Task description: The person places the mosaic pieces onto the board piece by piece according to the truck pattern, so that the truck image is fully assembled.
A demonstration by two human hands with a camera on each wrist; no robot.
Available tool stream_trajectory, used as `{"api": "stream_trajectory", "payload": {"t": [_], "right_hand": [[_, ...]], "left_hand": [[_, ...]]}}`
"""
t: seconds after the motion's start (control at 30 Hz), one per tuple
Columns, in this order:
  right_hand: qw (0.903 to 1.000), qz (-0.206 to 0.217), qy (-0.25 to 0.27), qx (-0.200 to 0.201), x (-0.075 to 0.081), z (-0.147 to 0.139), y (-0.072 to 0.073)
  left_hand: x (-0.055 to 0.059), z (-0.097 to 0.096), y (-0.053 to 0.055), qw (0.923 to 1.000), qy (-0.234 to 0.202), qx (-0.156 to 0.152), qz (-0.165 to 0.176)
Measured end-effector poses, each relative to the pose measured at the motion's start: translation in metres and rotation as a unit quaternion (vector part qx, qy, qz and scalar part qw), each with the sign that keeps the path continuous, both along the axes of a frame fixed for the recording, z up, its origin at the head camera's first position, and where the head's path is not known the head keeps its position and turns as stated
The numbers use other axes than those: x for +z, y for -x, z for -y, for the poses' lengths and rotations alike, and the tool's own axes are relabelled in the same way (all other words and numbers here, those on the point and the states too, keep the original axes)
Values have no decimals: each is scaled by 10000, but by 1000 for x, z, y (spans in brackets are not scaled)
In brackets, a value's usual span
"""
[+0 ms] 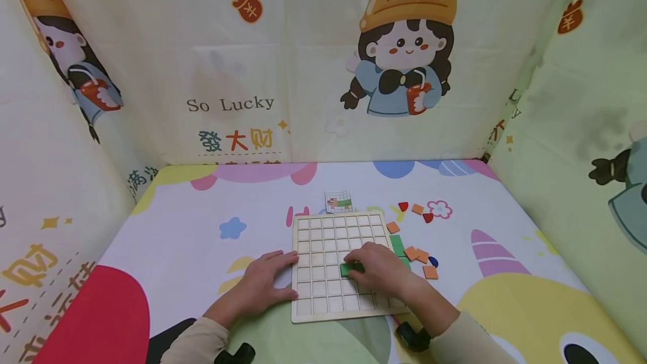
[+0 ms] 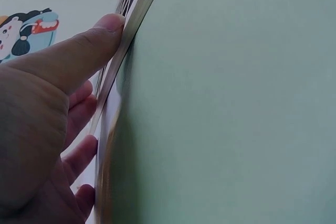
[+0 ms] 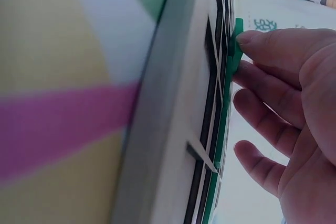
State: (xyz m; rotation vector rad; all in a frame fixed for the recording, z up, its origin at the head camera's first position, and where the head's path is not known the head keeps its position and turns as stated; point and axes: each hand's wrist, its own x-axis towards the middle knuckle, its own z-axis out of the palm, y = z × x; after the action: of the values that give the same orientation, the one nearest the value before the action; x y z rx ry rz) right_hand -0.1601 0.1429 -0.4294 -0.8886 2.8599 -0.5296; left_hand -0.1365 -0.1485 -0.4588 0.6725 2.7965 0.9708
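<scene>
A pale wooden grid board [image 1: 318,302] with square cells lies on the table in front of me. My left hand [image 1: 260,282] touches its left edge, thumb near the lower corner and fingers higher up. In the left wrist view the thumb [image 2: 89,48] lies fairly straight against the board's side. Over the middle of the grid, my right hand [image 1: 379,271] pinches a small green tile [image 1: 346,270] between thumb and fingers. The right wrist view shows this tile [image 3: 238,30] tilted at the grid's surface, with more green along the board below it.
Green tiles [image 1: 397,245] lie by the board's right edge, partly behind my right hand. Beyond them are several orange squares [image 1: 430,272], red pieces [image 1: 402,206] and a dark blue piece [image 1: 433,262]. A small picture card [image 1: 338,202] stands behind the board. Printed cloth walls surround the table.
</scene>
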Motion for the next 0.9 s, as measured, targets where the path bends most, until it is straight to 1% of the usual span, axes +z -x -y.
{"api": "stream_trajectory", "payload": {"t": [0.47, 0.9], "right_hand": [[10000, -1, -29, -82, -2, 2, 1], [9998, 120, 34, -148, -3, 4, 1]], "left_hand": [[-1, 0, 0, 10000, 20, 20, 31], [-1, 0, 0, 10000, -24, 9, -3]]}}
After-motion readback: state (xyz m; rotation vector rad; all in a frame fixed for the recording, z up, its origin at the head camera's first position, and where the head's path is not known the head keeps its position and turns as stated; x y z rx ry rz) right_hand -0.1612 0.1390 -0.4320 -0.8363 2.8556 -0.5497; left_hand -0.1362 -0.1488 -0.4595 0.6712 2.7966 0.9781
